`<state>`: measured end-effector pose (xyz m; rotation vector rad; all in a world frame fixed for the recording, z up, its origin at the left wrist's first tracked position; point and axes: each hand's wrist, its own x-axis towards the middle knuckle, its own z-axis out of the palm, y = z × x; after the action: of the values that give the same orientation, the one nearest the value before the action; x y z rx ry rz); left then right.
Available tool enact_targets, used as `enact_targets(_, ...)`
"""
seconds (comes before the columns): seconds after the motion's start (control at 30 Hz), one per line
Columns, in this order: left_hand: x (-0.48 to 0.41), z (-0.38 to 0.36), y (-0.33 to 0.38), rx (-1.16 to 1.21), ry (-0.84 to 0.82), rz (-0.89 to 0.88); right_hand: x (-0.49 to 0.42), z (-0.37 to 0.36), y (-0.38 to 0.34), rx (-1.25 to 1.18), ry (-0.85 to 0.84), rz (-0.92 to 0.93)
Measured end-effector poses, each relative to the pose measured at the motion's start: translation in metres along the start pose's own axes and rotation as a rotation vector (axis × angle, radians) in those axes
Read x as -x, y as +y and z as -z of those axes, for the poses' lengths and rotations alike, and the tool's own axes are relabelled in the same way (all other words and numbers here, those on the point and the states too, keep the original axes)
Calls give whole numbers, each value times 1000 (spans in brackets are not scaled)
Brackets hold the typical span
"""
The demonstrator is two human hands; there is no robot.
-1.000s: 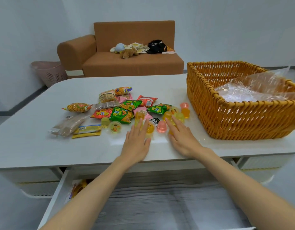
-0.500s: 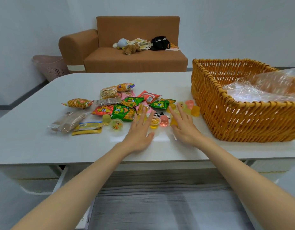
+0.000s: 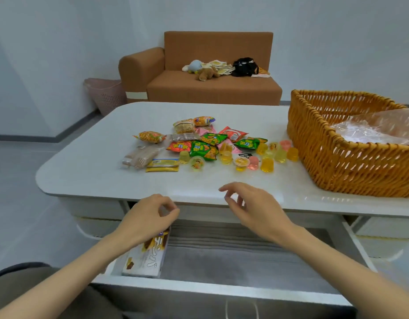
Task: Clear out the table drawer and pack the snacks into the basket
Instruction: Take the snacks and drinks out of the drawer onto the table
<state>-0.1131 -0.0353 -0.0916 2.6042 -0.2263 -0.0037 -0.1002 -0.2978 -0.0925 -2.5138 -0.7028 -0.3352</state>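
A pile of snack packets (image 3: 200, 145) and small jelly cups (image 3: 266, 157) lies on the white table (image 3: 91, 171). The woven basket (image 3: 350, 162) with clear plastic film inside stands at the table's right. The drawer (image 3: 245, 261) below the table's front edge is pulled out; a white snack box (image 3: 146, 259) stands along its left side. My left hand (image 3: 148, 218) hovers over the drawer's left end, above that box, fingers loosely curled and holding nothing. Over the table's front edge is my right hand (image 3: 254, 208), fingers loosely bent, also holding nothing.
A brown sofa (image 3: 210, 88) with soft toys and a black bag stands behind the table. A pink plastic bin (image 3: 107, 95) sits on the floor left of the sofa. The drawer's front panel (image 3: 222, 293) is close to me.
Both hands have drawn back from the jelly cups on the table to the drawer's edge. The view has tilted down, showing the open drawer and the white box.
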Motion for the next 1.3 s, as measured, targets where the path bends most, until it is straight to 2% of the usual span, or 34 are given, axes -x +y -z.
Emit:
enact_targets(0.13,11,-15,-51,-105,-182,121,13,-39,-10,44,-254,53)
enact_targets(0.23,13,-36,-78,-138,-341,235,11,-61,-12,70,-350,39)
enact_targets(0.37,15,-69,-92,-327,-319,298,6,-87,-17,105,-468,41)
enact_targets(0.5,10,-83,-86,-464,-493,374,4,-104,-13,134,-509,33)
enact_targets(0.63,-3,-94,-96,-435,-661,400,8,-114,-2,157,-526,-12)
enact_targets(0.7,-11,-96,-98,-367,-751,332,11,-118,4,160,-520,-42)
enact_targets(0.77,-17,-96,-93,-280,-749,166,13,-121,11,164,-505,-73)
enact_targets(0.87,-20,-101,-80,-123,-658,-50,13,-123,23,147,-490,-98)
enact_targets(1.03,-21,-118,-77,-239,-711,122,6,-129,34,28,-613,-180)
enact_targets(1.13,-16,-115,-68,-388,-731,52,1,-135,37,-75,-796,-232)
enact_targets(1.23,-18,-114,-60,-449,-691,6,9,-136,37,56,-911,-143)
enact_targets(1.3,-22,-111,-56,-459,-683,2,15,-134,34,150,-860,-82)
